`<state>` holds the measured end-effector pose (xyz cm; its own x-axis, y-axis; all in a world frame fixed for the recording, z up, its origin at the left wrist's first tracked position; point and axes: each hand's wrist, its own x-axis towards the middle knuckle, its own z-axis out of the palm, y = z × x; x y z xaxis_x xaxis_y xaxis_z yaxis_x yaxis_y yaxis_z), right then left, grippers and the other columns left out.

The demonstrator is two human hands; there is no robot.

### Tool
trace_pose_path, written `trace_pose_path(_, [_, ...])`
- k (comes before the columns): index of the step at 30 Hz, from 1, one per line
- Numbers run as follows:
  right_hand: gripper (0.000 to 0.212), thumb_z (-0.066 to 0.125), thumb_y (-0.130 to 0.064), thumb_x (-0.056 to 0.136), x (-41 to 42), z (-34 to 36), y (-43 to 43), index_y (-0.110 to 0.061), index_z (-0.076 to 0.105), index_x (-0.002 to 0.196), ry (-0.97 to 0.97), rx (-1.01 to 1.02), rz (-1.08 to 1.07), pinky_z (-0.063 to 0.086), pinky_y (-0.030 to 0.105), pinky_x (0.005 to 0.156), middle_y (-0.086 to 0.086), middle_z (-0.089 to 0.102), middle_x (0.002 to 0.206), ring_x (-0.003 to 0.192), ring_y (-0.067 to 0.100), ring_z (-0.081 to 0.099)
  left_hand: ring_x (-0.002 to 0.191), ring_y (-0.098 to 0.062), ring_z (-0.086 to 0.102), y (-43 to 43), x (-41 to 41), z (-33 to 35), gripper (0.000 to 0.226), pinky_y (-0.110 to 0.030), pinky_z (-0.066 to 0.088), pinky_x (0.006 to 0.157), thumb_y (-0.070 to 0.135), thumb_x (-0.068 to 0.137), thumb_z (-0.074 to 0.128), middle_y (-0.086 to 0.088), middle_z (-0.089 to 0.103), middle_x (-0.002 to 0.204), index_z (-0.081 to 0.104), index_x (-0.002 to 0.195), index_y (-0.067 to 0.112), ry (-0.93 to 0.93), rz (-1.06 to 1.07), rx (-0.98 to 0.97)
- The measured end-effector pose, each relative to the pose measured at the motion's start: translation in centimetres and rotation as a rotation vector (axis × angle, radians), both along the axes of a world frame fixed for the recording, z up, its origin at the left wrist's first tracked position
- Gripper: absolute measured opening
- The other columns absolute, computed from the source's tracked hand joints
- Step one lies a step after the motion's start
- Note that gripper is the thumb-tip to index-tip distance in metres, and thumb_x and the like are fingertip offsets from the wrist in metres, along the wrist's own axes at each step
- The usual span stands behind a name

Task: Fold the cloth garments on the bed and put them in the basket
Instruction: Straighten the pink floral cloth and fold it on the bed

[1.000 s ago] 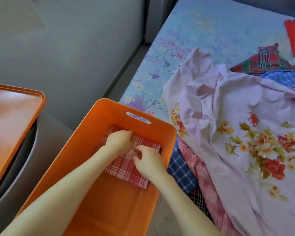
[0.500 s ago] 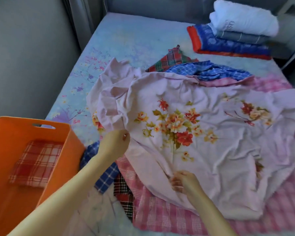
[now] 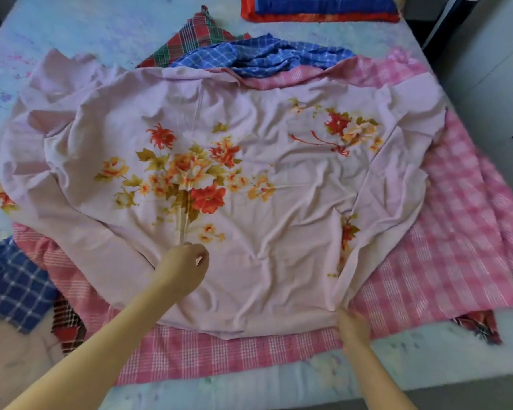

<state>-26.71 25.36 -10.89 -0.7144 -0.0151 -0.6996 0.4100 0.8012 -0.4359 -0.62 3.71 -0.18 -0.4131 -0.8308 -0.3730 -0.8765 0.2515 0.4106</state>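
Cloth (image 3: pixel 279 202), thin, lilac, creased and flower-printed, lies spread on the bed (image 3: pixel 71 28) over pink checked fabric (image 3: pixel 456 247). The left hand (image 3: pixel 187 261) pinches a fold; the right hand (image 3: pixel 353 324), blurred, seems to grip its near corner. Blue checked fabric (image 3: pixel 264 57) is half buried.

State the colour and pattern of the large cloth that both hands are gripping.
Pale lilac cloth with red and yellow flower sprays, seen in the head view.
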Motion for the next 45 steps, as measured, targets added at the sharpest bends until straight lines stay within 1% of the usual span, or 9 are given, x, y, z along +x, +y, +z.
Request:
trace_pose_path(5, [0.043, 0.064, -0.040, 0.085, -5.7, 0.6, -4.4, -0.002, 0.057, 0.105, 0.323, -0.004, 0.222, 0.039, 0.032, 0.068, 0.001, 0.055, 0.084, 0.084, 0.028, 0.057, 0.088, -0.019, 0.059, 0.1, -4.7, -2.6, 0.020, -0.032, 0.049, 0.077, 0.020, 0.093, 0.048, 0.001, 0.065, 0.095, 0.067, 0.092, 0.015, -0.009, -0.061, 0.033])
trace_pose_path(10, [0.021, 0.057, 0.000, 0.082, -8.6, 0.3, -7.8, 0.017, 0.055, 0.094, 0.169, -0.244, 0.170, 0.046, 0.035, 0.067, 0.028, 0.055, 0.074, 0.072, 0.040, 0.060, 0.087, -0.021, 0.061, 1.8, -9.6, -3.5, 0.021, -0.025, 0.045, 0.067, 0.020, 0.093, 0.050, -0.005, 0.069, 0.093, 0.069, 0.093, 0.011, 0.093, 0.029, 0.203])
trace_pose_path(15, [0.013, 0.059, -0.004, 0.086, -0.7, 7.2, -7.1, 0.001, 0.066, 0.076, 0.139, -0.543, 0.581, 0.044, 0.020, 0.061, 0.006, 0.065, 0.064, 0.063, 0.006, 0.057, 0.088, -0.022, 0.066, 2.4, -14.0, -1.6, 0.029, -0.036, 0.055, 0.084, 0.043, 0.084, 0.062, -0.008, 0.070, 0.096, 0.068, 0.094, 0.016, 0.400, 0.306, 0.555])
trace_pose_path(18, [0.022, 0.060, -0.004, 0.086, 3.3, 11.6, -6.1, -0.020, 0.075, 0.088, 0.005, -0.629, 0.782, 0.046, 0.009, 0.069, -0.024, 0.068, 0.072, 0.077, -0.003, 0.064, 0.080, -0.017, 0.065, 1.9, -16.3, 0.7, 0.037, -0.025, 0.056, 0.066, 0.039, 0.082, 0.069, -0.005, 0.067, 0.095, 0.062, 0.106, 0.013, 0.480, 0.379, 0.737])
trace_pose_path(22, [0.023, 0.059, -0.004, 0.087, 2.9, 14.7, -5.5, -0.023, 0.072, 0.083, -0.240, -0.615, 0.905, 0.042, 0.015, 0.056, -0.008, 0.065, 0.065, 0.060, 0.005, 0.055, 0.063, -0.011, 0.052, 1.3, -17.5, 3.4, 0.025, -0.017, 0.043, 0.049, 0.014, 0.083, 0.066, 0.001, 0.057, 0.078, 0.063, 0.107, 0.011, 0.396, 0.297, 0.612])
trace_pose_path(28, [0.022, 0.061, -0.021, 0.091, -3.4, 16.2, -7.9, -0.004, 0.068, 0.103, -0.126, -0.586, 0.261, 0.056, 0.028, 0.062, 0.016, 0.070, 0.090, 0.072, 0.019, 0.065, 0.062, -0.014, 0.051, -0.2, -16.1, 8.4, 0.011, -0.019, 0.044, 0.053, 0.004, 0.081, 0.066, 0.001, 0.056, 0.067, 0.066, 0.083, 0.015, 0.405, 0.056, 0.600])
trace_pose_path(33, [0.041, 0.060, -0.041, 0.089, -4.4, 18.4, -12.4, -0.003, 0.063, 0.104, -0.383, -0.697, -0.059, 0.059, 0.040, 0.071, 0.015, 0.069, 0.093, 0.077, 0.026, 0.069, 0.055, -0.005, 0.051, -0.3, -13.7, 13.1, 0.008, -0.016, 0.045, 0.053, 0.005, 0.082, 0.067, 0.013, 0.055, 0.055, 0.067, 0.083, 0.013, 0.389, -0.204, 0.640])
trace_pose_path(41, [0.015, 0.060, -0.008, 0.088, -3.0, 20.0, -14.2, -0.013, 0.051, 0.077, -0.593, -0.897, -0.590, 0.052, 0.027, 0.038, 0.003, 0.054, 0.042, 0.031, 0.014, 0.053, 0.054, -0.006, 0.056, -0.4, -7.2, 16.4, 0.015, -0.017, 0.047, 0.053, -0.004, 0.084, 0.062, 0.009, 0.058, 0.056, 0.065, 0.078, 0.010, 0.436, -0.091, 0.732])
trace_pose_path(45, [0.027, 0.056, -0.001, 0.082, -0.7, 20.8, -14.8, -0.013, 0.059, 0.106, -0.271, -0.958, -0.315, 0.050, 0.021, 0.058, 0.004, 0.063, 0.098, 0.074, 0.012, 0.062, 0.070, -0.013, 0.060, -0.9, -5.1, 16.3, 0.014, -0.026, 0.053, 0.070, 0.009, 0.080, 0.071, 0.004, 0.064, 0.077, 0.068, 0.081, 0.023, 0.236, -0.138, 0.556])
